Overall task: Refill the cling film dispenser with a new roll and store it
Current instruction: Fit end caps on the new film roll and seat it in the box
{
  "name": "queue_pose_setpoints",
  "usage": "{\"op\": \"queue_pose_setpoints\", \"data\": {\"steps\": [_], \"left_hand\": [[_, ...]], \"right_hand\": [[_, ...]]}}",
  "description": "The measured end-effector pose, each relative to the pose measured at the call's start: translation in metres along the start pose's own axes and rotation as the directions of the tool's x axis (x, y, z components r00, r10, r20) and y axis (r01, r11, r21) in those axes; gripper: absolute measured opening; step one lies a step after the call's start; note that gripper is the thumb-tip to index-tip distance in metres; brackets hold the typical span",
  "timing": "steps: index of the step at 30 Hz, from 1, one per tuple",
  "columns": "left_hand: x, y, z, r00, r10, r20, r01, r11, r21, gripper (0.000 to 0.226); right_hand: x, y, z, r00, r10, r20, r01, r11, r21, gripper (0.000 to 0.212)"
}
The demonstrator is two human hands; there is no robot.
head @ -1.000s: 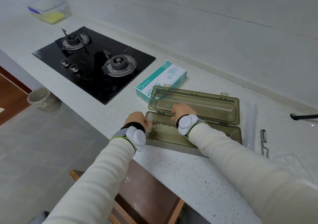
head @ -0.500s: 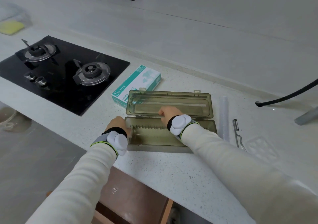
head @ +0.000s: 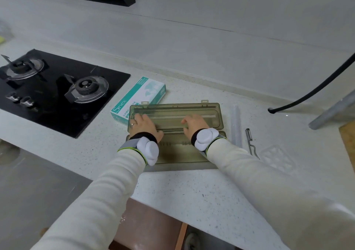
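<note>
Now the left hand [head: 143,125] is lying with its fingers stretched out flat on the left part of the dispenser's lid [head: 169,108], and the right hand [head: 194,124] is resting near the middle with its fingers loosely spread, neither one gripping anything. Half a second ago the left hand was sitting at the left end of the base [head: 178,155] and the right at the hinge; both are now reaching further forward onto the lid. The dispenser [head: 215,115] is lying open on the counter [head: 192,188], lid folded back flat. The new roll [head: 235,123] is waiting just beside its right end, with a peeler [head: 249,142] beyond it. A glove box [head: 138,98] is touching the lid's far left corner, next to the hob [head: 57,96].
</note>
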State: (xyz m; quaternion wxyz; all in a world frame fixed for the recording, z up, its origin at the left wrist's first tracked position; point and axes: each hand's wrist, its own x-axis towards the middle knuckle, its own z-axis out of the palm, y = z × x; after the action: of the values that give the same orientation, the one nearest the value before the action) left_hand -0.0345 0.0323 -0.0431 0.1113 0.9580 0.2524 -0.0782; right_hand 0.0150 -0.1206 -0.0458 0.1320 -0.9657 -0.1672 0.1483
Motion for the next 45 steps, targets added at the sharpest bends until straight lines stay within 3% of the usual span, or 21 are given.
{"op": "queue_pose_setpoints", "data": {"steps": [4, 9, 12, 15, 18, 23, 30, 33, 36, 40, 45], "left_hand": [[-0.007, 0.039, 0.003, 0.988, 0.143, 0.051, -0.142, 0.990, -0.014, 0.063], [-0.012, 0.075, 0.013, 0.945, 0.308, 0.113, -0.300, 0.950, -0.084, 0.051], [-0.013, 0.103, 0.022, 0.905, 0.399, 0.149, -0.374, 0.911, -0.174, 0.038], [-0.016, 0.120, 0.027, 0.876, 0.465, 0.130, -0.425, 0.870, -0.252, 0.028], [-0.014, 0.140, 0.036, 0.854, 0.503, 0.132, -0.457, 0.847, -0.273, 0.026], [-0.007, 0.151, 0.043, 0.857, 0.504, 0.105, -0.455, 0.837, -0.303, 0.025], [0.001, 0.157, 0.048, 0.861, 0.495, 0.114, -0.440, 0.839, -0.321, 0.027], [0.001, 0.157, 0.048, 0.861, 0.496, 0.111, -0.439, 0.836, -0.327, 0.028], [-0.001, 0.155, 0.046, 0.859, 0.497, 0.119, -0.435, 0.833, -0.343, 0.028], [-0.008, 0.156, 0.044, 0.854, 0.503, 0.132, -0.427, 0.823, -0.374, 0.028], [-0.020, 0.157, 0.038, 0.848, 0.512, 0.135, -0.415, 0.801, -0.431, 0.026]], "right_hand": [[-0.003, 0.022, -0.004, 0.989, 0.082, -0.124, -0.079, 0.997, 0.026, 0.038], [-0.011, 0.078, -0.015, 0.891, 0.351, -0.288, -0.336, 0.936, 0.100, 0.037], [-0.019, 0.117, -0.012, 0.820, 0.538, -0.195, -0.515, 0.843, 0.156, 0.038], [-0.023, 0.139, -0.006, 0.789, 0.613, -0.030, -0.607, 0.786, 0.118, 0.049], [-0.020, 0.160, 0.001, 0.776, 0.620, 0.117, -0.627, 0.778, 0.035, 0.063], [-0.016, 0.175, 0.014, 0.811, 0.547, 0.206, -0.536, 0.837, -0.113, 0.058], [0.002, 0.188, 0.021, 0.800, 0.542, 0.257, -0.555, 0.832, -0.027, 0.040], [0.006, 0.195, 0.020, 0.794, 0.530, 0.298, -0.556, 0.831, 0.003, 0.047], [0.007, 0.198, 0.016, 0.803, 0.529, 0.275, -0.565, 0.822, 0.070, 0.060], [0.010, 0.195, 0.004, 0.836, 0.499, 0.227, -0.540, 0.823, 0.178, 0.040], [0.010, 0.177, -0.026, 0.862, 0.492, 0.121, -0.501, 0.791, 0.352, 0.036]]}}
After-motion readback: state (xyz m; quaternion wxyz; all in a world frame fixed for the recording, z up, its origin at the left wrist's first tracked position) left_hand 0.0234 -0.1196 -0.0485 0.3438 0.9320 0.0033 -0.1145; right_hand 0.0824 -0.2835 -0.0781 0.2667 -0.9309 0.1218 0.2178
